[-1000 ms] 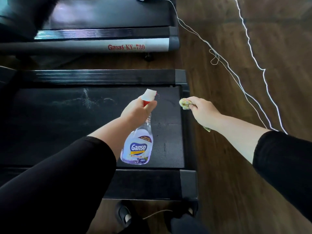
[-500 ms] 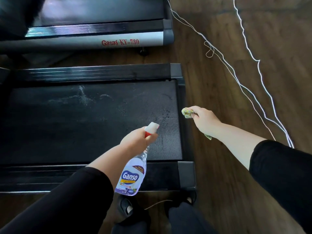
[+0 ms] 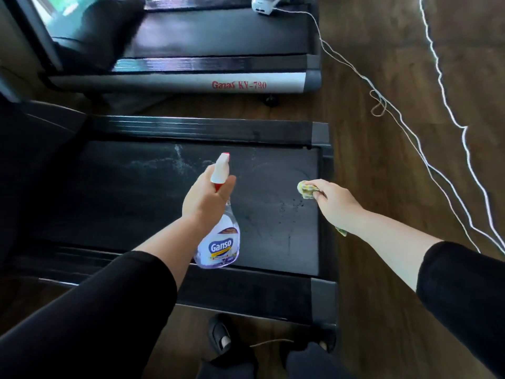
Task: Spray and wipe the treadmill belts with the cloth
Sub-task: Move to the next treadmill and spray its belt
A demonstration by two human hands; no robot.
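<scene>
The near treadmill's black belt [image 3: 131,203] lies across the view, with pale spray marks near its far edge and small droplets at its right end. My left hand [image 3: 207,198] grips the neck of a clear Ganso spray bottle [image 3: 218,242] with a white and red nozzle, held above the belt's middle right. My right hand [image 3: 333,203] holds a bunched yellow-green cloth [image 3: 306,189] just over the belt's right end, near the side rail. A tail of the cloth shows under my wrist.
A second treadmill [image 3: 218,80] marked KY-730 stands beyond, with a white device [image 3: 263,4] on its belt. White cords [image 3: 451,116] run over the wooden floor on the right. My shoes [image 3: 221,337] are at the near treadmill's front rail [image 3: 246,291].
My left hand has lifted the spray bottle forward again, back over the belt. My right hand with the cloth has moved left from the side rail onto the belt's right end.
</scene>
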